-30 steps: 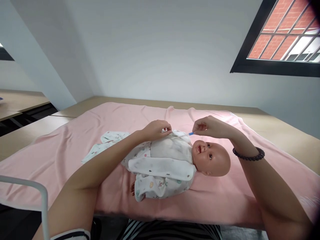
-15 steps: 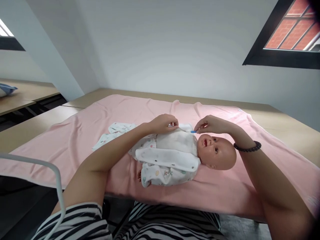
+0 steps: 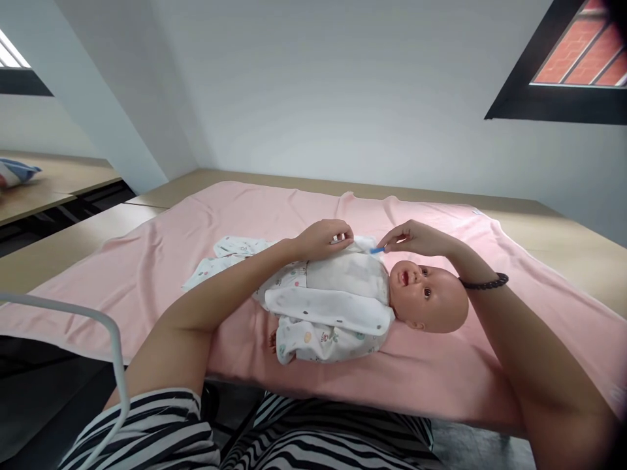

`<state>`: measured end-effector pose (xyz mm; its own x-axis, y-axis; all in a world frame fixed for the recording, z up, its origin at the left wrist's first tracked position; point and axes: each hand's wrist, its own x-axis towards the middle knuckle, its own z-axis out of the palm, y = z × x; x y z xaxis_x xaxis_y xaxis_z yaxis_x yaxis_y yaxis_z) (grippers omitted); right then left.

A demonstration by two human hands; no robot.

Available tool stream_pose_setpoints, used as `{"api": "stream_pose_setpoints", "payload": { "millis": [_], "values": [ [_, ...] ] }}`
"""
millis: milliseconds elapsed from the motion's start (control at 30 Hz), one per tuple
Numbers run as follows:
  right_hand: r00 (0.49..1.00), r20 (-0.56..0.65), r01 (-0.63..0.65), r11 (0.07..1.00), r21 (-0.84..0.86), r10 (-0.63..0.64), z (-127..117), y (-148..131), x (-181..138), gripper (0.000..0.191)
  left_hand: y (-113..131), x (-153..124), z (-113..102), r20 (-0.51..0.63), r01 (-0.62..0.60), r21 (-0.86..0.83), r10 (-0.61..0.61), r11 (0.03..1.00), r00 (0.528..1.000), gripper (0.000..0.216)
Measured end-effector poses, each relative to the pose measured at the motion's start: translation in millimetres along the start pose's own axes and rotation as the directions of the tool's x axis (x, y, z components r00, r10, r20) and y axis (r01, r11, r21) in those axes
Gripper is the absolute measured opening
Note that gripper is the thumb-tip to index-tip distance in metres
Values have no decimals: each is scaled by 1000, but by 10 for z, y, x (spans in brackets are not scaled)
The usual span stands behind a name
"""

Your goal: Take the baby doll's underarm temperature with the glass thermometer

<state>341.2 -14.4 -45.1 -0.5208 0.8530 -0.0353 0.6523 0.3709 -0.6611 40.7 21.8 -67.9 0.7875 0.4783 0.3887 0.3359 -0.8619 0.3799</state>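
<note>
A baby doll [image 3: 428, 297] lies on its back, head to the right, on a pink blanket [image 3: 225, 205]. Its white patterned shirt [image 3: 328, 309] is opened at the front, the near flap folded back to show a row of snaps. My left hand [image 3: 326, 239] is closed, thumb and fingers pinching the far edge of the shirt over the doll's chest. Between the fingertips of my right hand [image 3: 411, 239] is a thin blue stick [image 3: 377, 250], held at the doll's far shoulder beside the neck. The stick's other end cannot be made out against the white cloth.
The blanket covers most of a wooden table [image 3: 526, 215] set against a white wall [image 3: 337, 85]. A grey curved tube [image 3: 115, 346] stands at the lower left. On another table to the left lies a blue and white cloth bundle [image 3: 18, 171].
The blue stick has tilted, its tip shifting slightly left along the shirt with my right hand. My left hand keeps its pinch on the shirt edge. The view has shifted slightly.
</note>
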Motion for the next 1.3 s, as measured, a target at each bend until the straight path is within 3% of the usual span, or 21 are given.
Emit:
{"api": "stream_pose_setpoints", "payload": {
  "millis": [100,267,400,533,700,967,1167,1300],
  "values": [
    [998,68,-11,1000,-9,12,78,5,63,36,16,-3,22,-3,-17,15,17,1000,1000,22],
    [992,123,-20,992,124,4,55,90,52,40,-12,-3,-23,2,-17,-6,17,1000,1000,26],
    [989,145,16,989,146,-37,46,183,58,43,-247,-6,-98,-2,162,-133,-164,978,986,42],
    [985,157,57,990,131,-77,78,191,90,39,-532,-25,-148,191,398,-271,-356,877,915,53],
    [985,154,39,972,230,-76,130,147,116,39,-590,-32,-171,404,462,-374,-307,804,862,55],
    [992,111,37,982,187,-59,174,152,167,26,-538,-49,-182,353,525,-309,-417,793,838,62],
    [983,166,68,994,89,-82,83,118,97,35,-650,-73,-190,321,658,-440,-578,611,750,63],
    [961,253,117,993,-6,-112,68,107,81,40,-672,-69,-188,329,680,-454,-601,576,728,66]
  ]
}}
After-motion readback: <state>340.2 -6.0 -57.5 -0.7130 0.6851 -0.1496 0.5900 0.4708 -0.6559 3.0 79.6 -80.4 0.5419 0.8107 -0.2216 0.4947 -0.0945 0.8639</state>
